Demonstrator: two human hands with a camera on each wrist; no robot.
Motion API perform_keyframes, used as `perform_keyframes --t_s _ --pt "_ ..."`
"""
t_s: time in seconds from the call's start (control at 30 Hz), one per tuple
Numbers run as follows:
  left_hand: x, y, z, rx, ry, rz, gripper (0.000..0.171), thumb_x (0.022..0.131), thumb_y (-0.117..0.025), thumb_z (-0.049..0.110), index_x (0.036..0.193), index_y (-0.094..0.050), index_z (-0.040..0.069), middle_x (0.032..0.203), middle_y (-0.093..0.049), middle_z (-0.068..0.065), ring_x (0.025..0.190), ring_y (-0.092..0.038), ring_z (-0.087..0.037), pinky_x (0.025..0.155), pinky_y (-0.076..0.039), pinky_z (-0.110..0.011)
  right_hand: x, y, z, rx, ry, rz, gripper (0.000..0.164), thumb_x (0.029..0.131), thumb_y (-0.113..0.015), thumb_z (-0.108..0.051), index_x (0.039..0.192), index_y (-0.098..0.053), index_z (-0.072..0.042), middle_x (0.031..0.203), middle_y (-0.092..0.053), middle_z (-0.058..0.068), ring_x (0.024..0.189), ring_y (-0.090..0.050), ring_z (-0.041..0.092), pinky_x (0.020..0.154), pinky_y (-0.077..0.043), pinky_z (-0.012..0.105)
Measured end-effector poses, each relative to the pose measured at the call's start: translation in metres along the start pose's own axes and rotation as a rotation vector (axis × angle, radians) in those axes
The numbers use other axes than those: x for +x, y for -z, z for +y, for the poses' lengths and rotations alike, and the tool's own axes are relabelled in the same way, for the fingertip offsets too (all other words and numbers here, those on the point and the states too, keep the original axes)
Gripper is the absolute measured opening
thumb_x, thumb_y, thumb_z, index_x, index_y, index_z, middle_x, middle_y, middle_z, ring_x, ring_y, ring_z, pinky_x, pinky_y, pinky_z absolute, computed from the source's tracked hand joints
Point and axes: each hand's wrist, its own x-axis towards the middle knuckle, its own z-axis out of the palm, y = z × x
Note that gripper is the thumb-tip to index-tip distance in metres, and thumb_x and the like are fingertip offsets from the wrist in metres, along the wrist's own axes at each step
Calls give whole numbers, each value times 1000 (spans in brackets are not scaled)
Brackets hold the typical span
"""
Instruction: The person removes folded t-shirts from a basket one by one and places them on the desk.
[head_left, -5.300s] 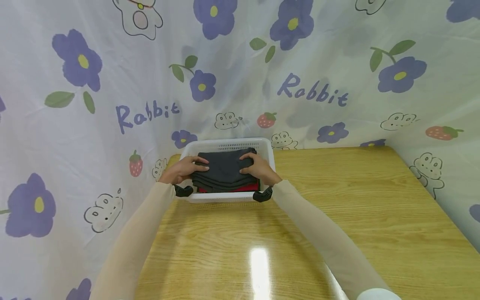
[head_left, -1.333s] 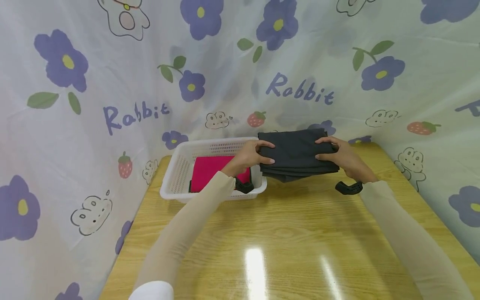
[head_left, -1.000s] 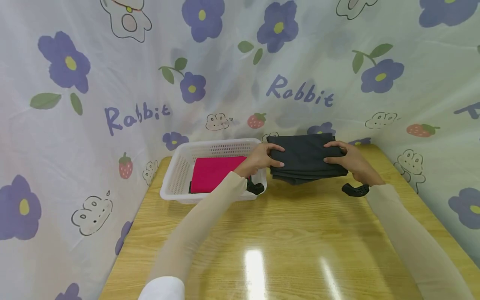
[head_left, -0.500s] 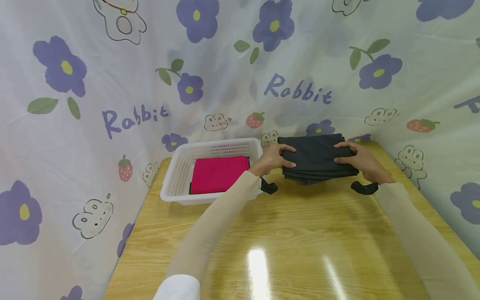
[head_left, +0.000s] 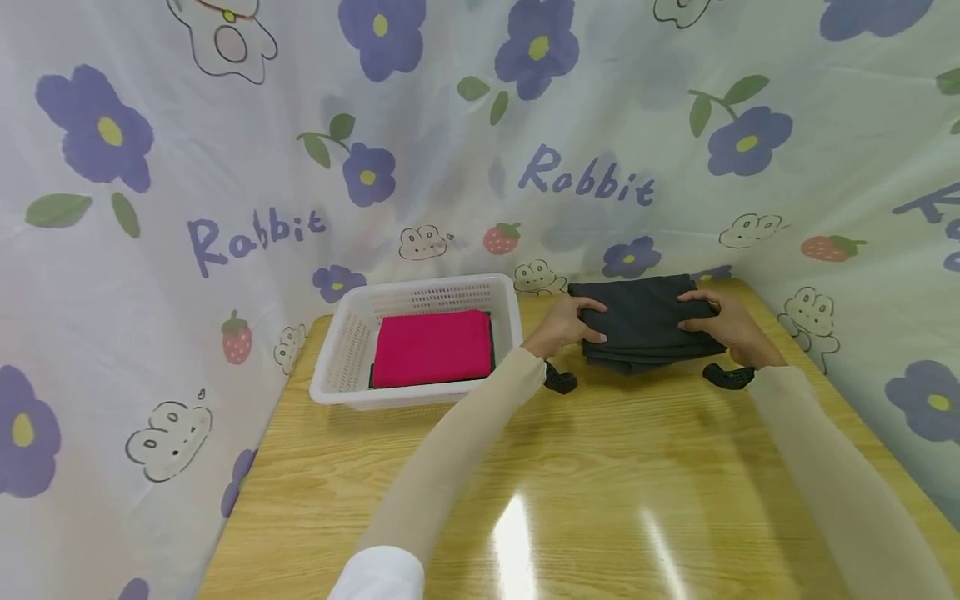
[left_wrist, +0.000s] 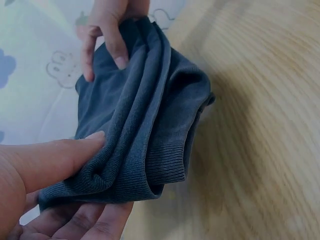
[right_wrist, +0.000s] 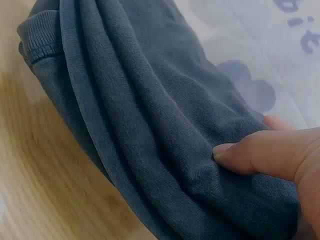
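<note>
A folded dark grey garment with ribbed cuffs is at the back right of the table, beside the basket. My left hand grips its left end, thumb on the top folds and fingers beneath, as the left wrist view shows. On the opposite end, my right hand holds it with the thumb pressed into the cloth; most of its fingers are hidden there. A ribbed edge hangs from the lower layers. Whether the underside touches the table cannot be told.
A white perforated basket stands at the back left, holding a folded red cloth over a darker one. A printed curtain borders the wooden table at the back and sides. A black device sits at each wrist.
Both hands have lifted the dark grey garment out of the basket and carried it right, uncovering the red cloth. Over the last half second it has shifted slightly right and lower.
</note>
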Motion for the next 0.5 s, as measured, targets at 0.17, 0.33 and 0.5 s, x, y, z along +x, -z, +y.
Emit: perform_keyframes --t_s 0.17,0.33,0.5 --pt "6 -11 -1 62 -3 23 51 83 -85 -2 129 -72 14 135 -62 -10 119 -62 -25 89 -56 -33 3 3 10 -12 -11 32 59 97 -74 -14 151 -49 -15 171 -2 16 152 -9 51 115 -22 68" --pt "8 -20 -6 79 35 37 51 84 -84 -1 130 -72 16 139 -59 -9 126 -58 -28 94 -54 -37 8 3 19 -44 -11 23 59 98 -72 -12 152 -47 -10 170 -3 19 151 -13 52 115 -23 68" --pt "10 -30 -15 72 43 38 52 86 -83 -1 132 -71 17 136 -59 -8 123 -58 -27 91 -55 -37 10 4 27 -77 -26 10 60 99 -71 -10 153 -45 -7 170 -3 23 151 -10 53 114 -23 70"
